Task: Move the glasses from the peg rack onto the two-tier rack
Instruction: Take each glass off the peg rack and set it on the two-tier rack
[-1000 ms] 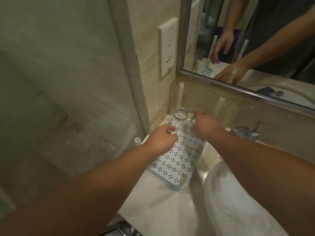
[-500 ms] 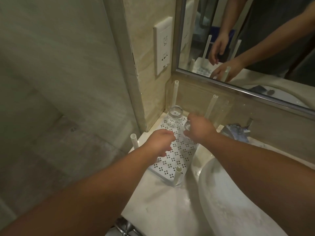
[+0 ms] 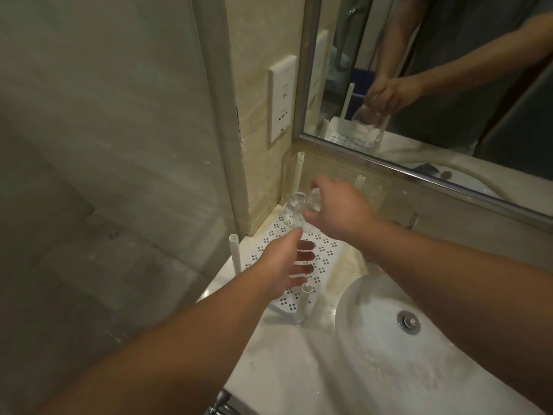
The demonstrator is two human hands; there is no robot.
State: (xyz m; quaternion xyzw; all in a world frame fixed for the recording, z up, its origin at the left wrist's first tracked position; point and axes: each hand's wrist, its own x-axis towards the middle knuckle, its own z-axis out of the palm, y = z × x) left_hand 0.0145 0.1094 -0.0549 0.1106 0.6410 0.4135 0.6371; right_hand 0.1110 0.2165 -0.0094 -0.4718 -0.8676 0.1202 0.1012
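A white perforated rack (image 3: 324,250) with upright white corner posts stands on the counter in the corner by the wall. A clear glass (image 3: 291,209) sits upside down at the rack's far end. My right hand (image 3: 335,211) grips a second clear glass (image 3: 313,200), lifted and tilted beside the first one. My left hand (image 3: 284,265) hovers just above the perforated shelf with its fingers spread and holds nothing. The mirror shows the lifted glass in the hand.
A white basin (image 3: 419,354) with a metal drain (image 3: 408,322) lies right of the rack. The mirror (image 3: 434,85) hangs above, a wall socket (image 3: 282,98) left of it. A glass partition (image 3: 119,145) stands at left. A dark object (image 3: 407,220) lies behind my right arm.
My right hand has lifted its glass up off the rack and tilted it. My left hand has opened its fingers over the shelf. The camera has moved closer.
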